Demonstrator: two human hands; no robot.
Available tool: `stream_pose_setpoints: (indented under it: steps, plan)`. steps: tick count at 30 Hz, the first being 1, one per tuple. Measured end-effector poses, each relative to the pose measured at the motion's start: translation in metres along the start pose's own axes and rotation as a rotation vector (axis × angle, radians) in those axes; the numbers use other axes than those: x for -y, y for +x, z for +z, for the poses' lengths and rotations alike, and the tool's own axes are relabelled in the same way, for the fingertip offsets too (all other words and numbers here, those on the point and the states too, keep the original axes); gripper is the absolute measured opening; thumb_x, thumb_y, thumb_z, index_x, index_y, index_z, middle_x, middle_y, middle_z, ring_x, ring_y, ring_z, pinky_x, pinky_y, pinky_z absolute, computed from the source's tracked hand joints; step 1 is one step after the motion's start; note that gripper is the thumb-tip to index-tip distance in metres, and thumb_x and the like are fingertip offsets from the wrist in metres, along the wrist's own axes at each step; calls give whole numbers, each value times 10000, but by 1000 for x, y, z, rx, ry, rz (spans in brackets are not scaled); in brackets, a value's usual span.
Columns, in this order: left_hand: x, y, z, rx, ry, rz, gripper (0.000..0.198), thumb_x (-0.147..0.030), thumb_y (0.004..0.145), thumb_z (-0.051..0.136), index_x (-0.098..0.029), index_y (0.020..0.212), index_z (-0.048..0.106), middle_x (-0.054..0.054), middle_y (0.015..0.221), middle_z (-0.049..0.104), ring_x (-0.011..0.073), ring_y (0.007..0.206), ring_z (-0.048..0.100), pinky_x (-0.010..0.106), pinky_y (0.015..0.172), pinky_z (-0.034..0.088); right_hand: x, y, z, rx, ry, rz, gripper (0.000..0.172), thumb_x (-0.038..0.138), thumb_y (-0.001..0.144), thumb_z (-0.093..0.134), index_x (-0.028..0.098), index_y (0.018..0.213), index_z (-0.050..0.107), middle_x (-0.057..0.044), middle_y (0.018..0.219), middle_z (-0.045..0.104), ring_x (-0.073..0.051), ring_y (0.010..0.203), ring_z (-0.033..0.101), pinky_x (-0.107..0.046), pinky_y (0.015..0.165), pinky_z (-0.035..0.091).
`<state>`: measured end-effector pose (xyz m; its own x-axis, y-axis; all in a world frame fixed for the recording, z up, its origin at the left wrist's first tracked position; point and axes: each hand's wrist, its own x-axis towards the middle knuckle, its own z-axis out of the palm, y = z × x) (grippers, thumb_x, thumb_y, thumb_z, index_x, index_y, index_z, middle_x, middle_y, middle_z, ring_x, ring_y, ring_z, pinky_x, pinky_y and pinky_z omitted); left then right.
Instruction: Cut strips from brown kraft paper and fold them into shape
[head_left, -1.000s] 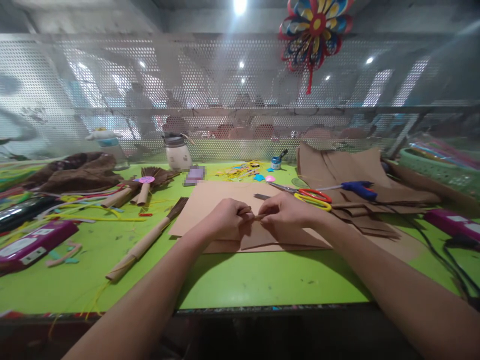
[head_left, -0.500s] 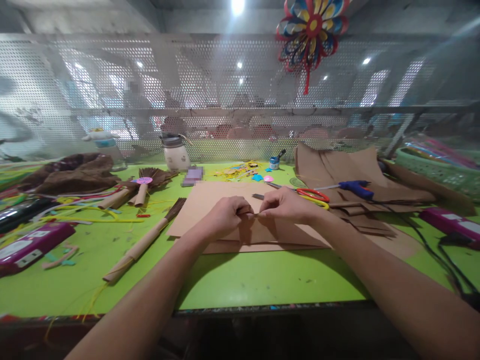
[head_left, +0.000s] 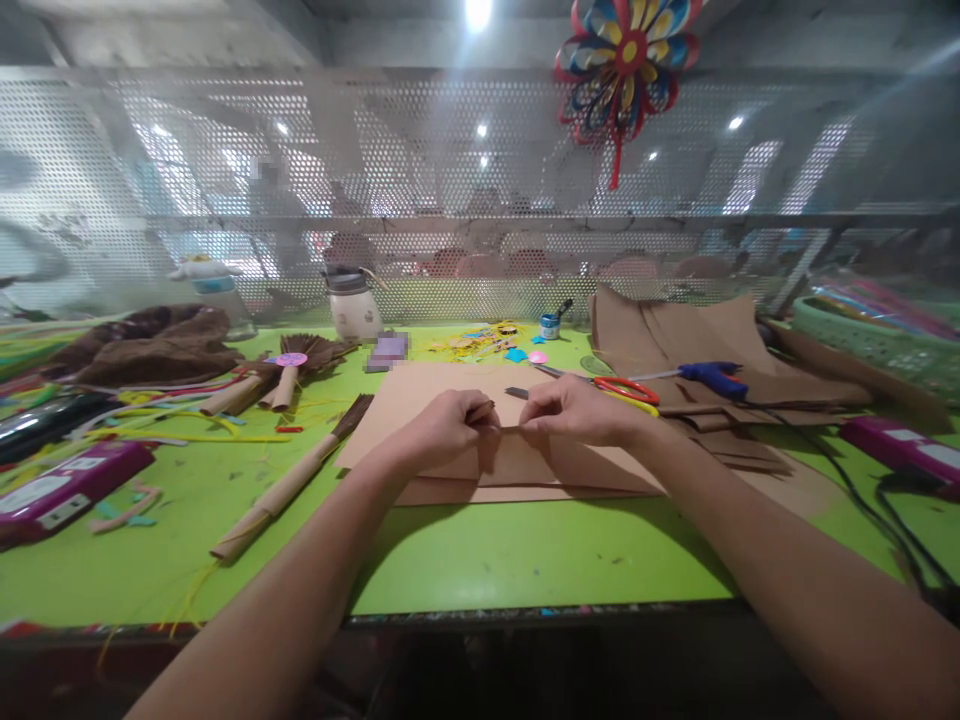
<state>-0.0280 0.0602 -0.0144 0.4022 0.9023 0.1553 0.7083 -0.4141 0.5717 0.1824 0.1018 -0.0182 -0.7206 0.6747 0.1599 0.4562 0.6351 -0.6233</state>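
Note:
Brown kraft paper [head_left: 420, 390] lies on the green table, its near part folded and raised a little under my hands. My left hand [head_left: 459, 428] has its fingers curled in a pinch on the upper edge of a narrow paper piece [head_left: 517, 462]. A short way to the right, my right hand [head_left: 574, 410] pinches the same edge between thumb and forefinger. Just beyond the right hand lie scissors [head_left: 628, 390] with red and yellow handles. A dark blade tip [head_left: 516, 392] shows on the sheet between the hands.
A rolled paper stick with a fringed end [head_left: 277, 500] lies at left, near a purple power strip [head_left: 75, 490]. Crumpled brown paper [head_left: 675, 330] and a blue glue gun [head_left: 712, 378] are at right. A bottle [head_left: 352, 305] and paint jar [head_left: 550, 326] stand at the back.
My left hand has slid slightly left along the paper edge, widening the gap between my hands. My right hand has stayed nearly in place, still pinching.

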Motion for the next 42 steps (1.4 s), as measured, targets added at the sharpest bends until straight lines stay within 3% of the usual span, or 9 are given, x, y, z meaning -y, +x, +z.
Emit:
stream_pose_setpoints:
  steps: [9,15,21,23,27,29,36,39,42]
  plan:
    - [5,0,0,101,-82,-82,207,-67,574,424,-155,671,584,-9,644,635,135,618,553,236,573,375,-2,-2,-5,67,59,72,172,272,720,602,150,744,720,-30,694,668,-141,649,551,-253,620,431]
    - [9,-1,-5,156,-74,-42,212,-121,627,452,-145,732,635,10,692,684,154,681,575,249,642,394,-1,-2,-5,97,65,75,179,265,727,594,148,768,723,-28,684,664,-134,633,552,-245,610,430]
    - [15,0,-1,176,-90,-37,178,-162,672,462,-154,725,632,10,692,673,145,662,564,240,613,397,-8,-1,-2,123,96,95,199,266,710,601,134,794,723,-25,695,668,-137,650,558,-247,623,423]
    - [14,1,1,93,-61,-78,154,-187,672,489,-157,717,634,7,664,657,147,641,562,239,588,395,-9,0,0,98,72,96,193,261,706,598,140,787,724,-21,701,673,-141,662,562,-245,625,421]
    - [11,5,4,-181,20,-177,224,-304,727,532,-139,800,664,33,679,646,163,643,556,250,564,380,-7,3,4,-60,-46,142,176,238,691,577,151,735,724,-20,682,680,-144,647,561,-245,608,412]
    - [11,6,5,-191,18,-143,281,-328,763,518,-143,895,684,36,698,660,160,647,554,254,579,382,-5,3,7,-121,-52,158,177,238,690,569,157,725,723,-18,665,678,-140,621,551,-243,572,396]
    - [15,3,3,15,-8,-46,265,-176,723,476,-148,864,698,33,725,685,159,674,566,254,609,393,2,2,15,-62,481,187,91,216,652,624,130,665,649,-4,558,590,-106,533,511,-238,523,391]
    - [14,3,2,58,-28,-49,277,-163,699,484,-148,886,688,16,690,655,145,637,542,247,579,377,8,1,16,-79,578,185,182,192,643,656,118,810,656,1,587,592,-102,526,519,-240,511,397]
    - [10,3,2,31,-75,-48,173,-173,679,512,-137,760,660,3,646,607,130,614,509,242,567,367,15,-2,15,-9,608,81,256,224,719,651,115,951,665,-14,655,616,-107,581,546,-253,567,436]
